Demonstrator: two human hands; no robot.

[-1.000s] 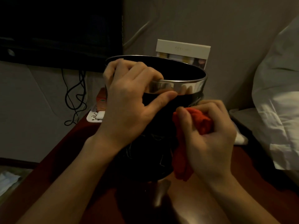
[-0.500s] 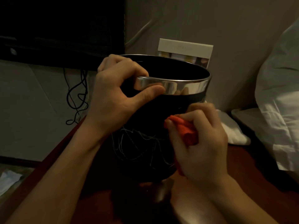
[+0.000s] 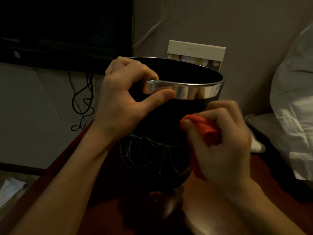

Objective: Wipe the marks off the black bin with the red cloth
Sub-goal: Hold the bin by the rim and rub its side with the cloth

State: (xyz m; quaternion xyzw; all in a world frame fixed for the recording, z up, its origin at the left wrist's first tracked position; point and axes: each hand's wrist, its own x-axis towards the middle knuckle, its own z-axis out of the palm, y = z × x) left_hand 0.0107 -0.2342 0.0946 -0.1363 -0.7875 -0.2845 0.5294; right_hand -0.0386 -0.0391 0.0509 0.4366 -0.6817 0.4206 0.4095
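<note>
The black bin (image 3: 157, 160) with a shiny metal rim stands on a dark red table, its near side scribbled with pale marks (image 3: 152, 153). My left hand (image 3: 123, 100) grips the rim at its left, fingers hooked inside and thumb pressed on the metal band. My right hand (image 3: 220, 145) holds the bunched red cloth (image 3: 206, 129) against the bin's right side, just under the rim; part of the cloth hangs down behind my palm.
The dark red table (image 3: 67, 167) carries a white card box (image 3: 196, 53) behind the bin and a white cloth (image 3: 257, 146) at right. Black cables (image 3: 81, 102) hang at the wall on the left under a dark screen. White bedding (image 3: 294, 106) lies to the right.
My left hand shifted its grip leftward on the rim and the bin turned, showing more of the marks. My right hand with the cloth moved along the bin's right side.
</note>
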